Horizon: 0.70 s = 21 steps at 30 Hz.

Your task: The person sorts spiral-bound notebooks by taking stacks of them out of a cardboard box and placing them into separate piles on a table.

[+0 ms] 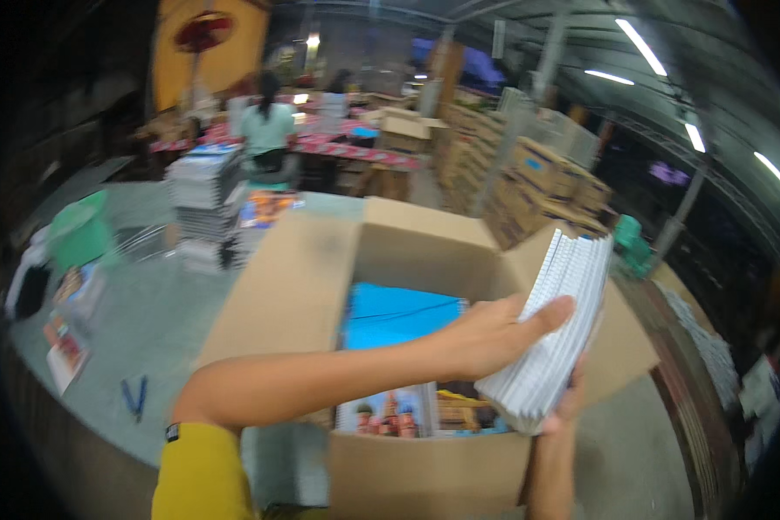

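A thick stack of white wire-bound booklets (550, 334) is tilted above the right side of an open cardboard box (425, 477). My left hand (494, 338) reaches across the box, its thumb over the stack and its other fingers hidden. From below, my right hand (570, 394) grips the stack's near end, partly hidden behind it. Inside the box lie a bright blue booklet (399, 314) with a dark line across it and, nearer me, booklets with colourful building pictures (392, 416). My left forearm covers the middle of the contents.
Tall booklet piles (201, 204) stand on the grey-green table (160, 316) to the left. Blue-handled pliers or snips (133, 399) lie near its edge, and a green bin (80, 230) stands beyond. Stacked cartons (537, 195) line the right. A person (269, 134) sits farther back.
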Motion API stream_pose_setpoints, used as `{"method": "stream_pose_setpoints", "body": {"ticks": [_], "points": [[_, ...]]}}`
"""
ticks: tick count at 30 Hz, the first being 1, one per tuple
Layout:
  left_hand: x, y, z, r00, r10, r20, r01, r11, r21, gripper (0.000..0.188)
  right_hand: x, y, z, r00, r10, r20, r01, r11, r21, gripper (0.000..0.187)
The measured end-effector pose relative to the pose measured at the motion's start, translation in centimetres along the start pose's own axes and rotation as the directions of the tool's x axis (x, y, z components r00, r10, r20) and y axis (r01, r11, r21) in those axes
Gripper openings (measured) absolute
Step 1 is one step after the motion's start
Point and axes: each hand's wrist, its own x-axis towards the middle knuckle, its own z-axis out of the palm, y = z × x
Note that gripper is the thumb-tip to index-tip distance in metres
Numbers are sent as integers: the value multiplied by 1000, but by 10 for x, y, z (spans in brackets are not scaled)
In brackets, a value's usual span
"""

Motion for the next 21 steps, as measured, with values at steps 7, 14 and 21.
{"method": "stream_pose_setpoints", "body": {"ticks": [7,14,21], "points": [[-88,-37,-93,980,-42,-196,3,981,-194,62,4,52,131,796,532,290,-530,843,-92,52],[-264,-35,-214,835,-201,-513,-149,814,-562,49,-20,171,308,659,673,336,-588,740,-327,53],[-442,-76,-321,687,-355,-634,-275,681,-679,36,-58,342,458,304,873,381,-594,487,-640,53]]}}
